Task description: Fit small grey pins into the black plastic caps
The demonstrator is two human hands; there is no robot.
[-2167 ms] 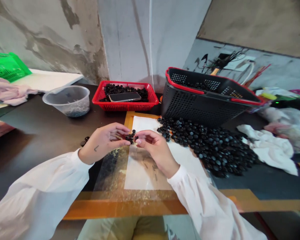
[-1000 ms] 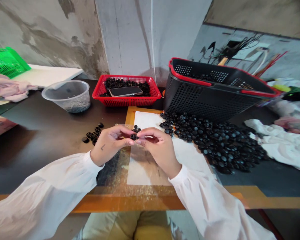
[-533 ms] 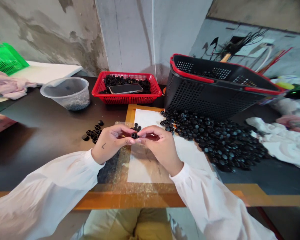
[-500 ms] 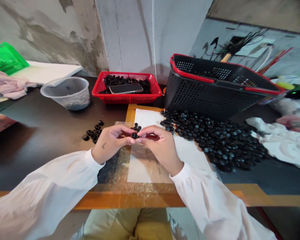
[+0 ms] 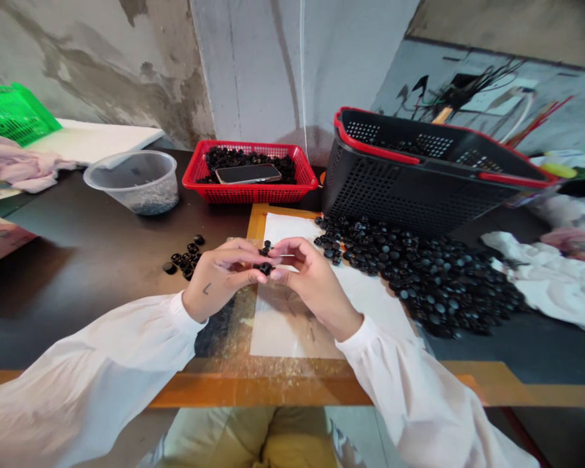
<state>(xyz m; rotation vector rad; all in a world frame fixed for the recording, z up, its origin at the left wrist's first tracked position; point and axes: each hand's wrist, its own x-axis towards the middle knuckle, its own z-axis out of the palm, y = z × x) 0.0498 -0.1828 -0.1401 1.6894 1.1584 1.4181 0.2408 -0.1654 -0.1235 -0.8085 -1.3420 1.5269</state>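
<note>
Between my fingertips, above the white paper sheet [image 5: 292, 325], is a small round black plastic part [image 5: 264, 268]. My left hand [image 5: 219, 273] pinches it from the left with thumb and fingers. From the other side my right hand [image 5: 314, 279] closes on the same part with thumb and fingertips. Just behind it a few more small black pieces [image 5: 267, 246] show, partly covered by my fingers. Left of my left hand lies a small group of black ring-like parts [image 5: 182, 260]. A large heap of black round caps [image 5: 433, 279] spreads to the right of the paper.
At the back stands a red basket [image 5: 250, 193] of small black parts with a phone [image 5: 248, 173] on top. A clear plastic tub [image 5: 131, 185] with small metal pieces is left of it. A tall black basket [image 5: 404, 182] and white cloth [image 5: 550, 279] stand right.
My fingers have spread a little around the black part, opening a wider gap above it. Both hands stay nearly in place; the whole view has shifted slightly.
</note>
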